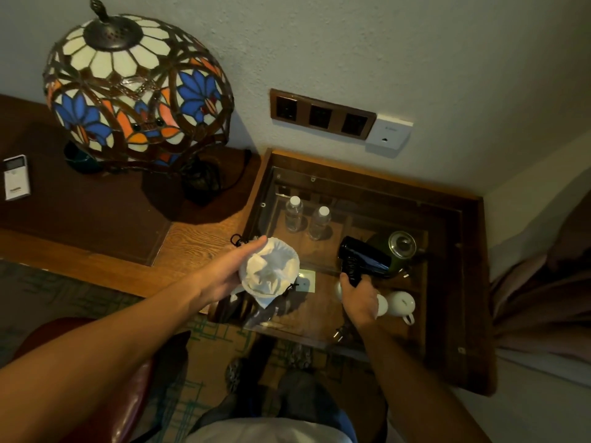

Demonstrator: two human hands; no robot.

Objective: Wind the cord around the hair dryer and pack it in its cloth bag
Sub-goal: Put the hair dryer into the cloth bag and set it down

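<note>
Wooden furniture lines a plain wall: a worktop (198, 238) carrying a stained-glass lamp (137, 91) and a remote control (15, 177), and beside it a glass-topped cabinet (454, 282) holding two water bottles (308, 217), a kettle (399, 247) and white cups (399, 303). A row of wall sockets (321, 115) sits above.

Left hand (230, 273): fingers curled around the white cloth bag (271, 270), holding it over the cabinet's near-left corner with its mouth gathered open and facing upward. The black drawstring (236, 240) trails from the rim.

Right hand (358, 298): fingers clenched on the handle of the black hair dryer (361, 257), which is held above the glass just right of the bag, barrel pointing toward the kettle. The two items are near but not touching.

Status of task:
- Cord winding: appears largely done. Coils show around the handle above the fist, and the plug (340, 334) hangs just below the wrist. How neatly the tail is secured cannot be determined.
- Bagging: not yet done. The dryer is fully outside the bag.
- Closing the drawstring: not yet done.

Remaining work, as judged: guide the dryer into the open mouth, tuck in the plug, then pull the drawstring tight.
</note>
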